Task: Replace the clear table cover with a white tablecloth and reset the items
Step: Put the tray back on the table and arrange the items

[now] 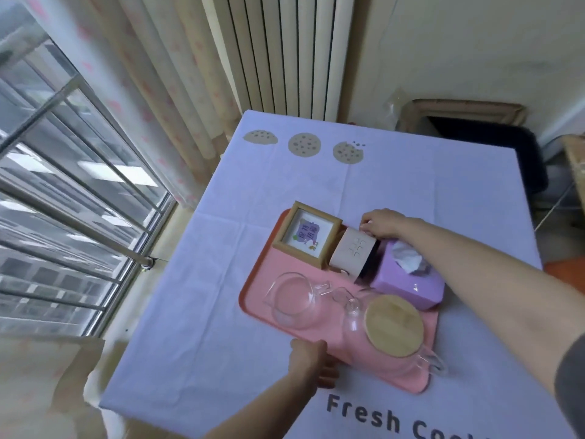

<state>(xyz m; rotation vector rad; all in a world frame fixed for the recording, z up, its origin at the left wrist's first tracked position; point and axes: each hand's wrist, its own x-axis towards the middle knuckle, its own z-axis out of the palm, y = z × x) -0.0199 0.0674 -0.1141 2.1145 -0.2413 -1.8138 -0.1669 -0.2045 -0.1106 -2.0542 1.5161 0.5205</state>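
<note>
A white tablecloth (259,191) printed with cookies and "Fresh Cook" lettering covers the table. On it lies a pink tray (269,264). The tray carries a wooden picture frame (306,237), a beige box (354,253), a purple tissue box (408,280), a glass cup (291,299) and a glass teapot (392,327) with a wooden lid. My left hand (311,364) grips the tray's near edge. My right hand (381,222) reaches over the tissue box and its fingertips hold the far top edge of the beige box.
A window with metal bars (72,191) and curtains (164,90) stand to the left. A radiator (285,55) stands behind the table's far edge. A dark bin (493,141) sits at the back right. The cloth's far and left parts are bare.
</note>
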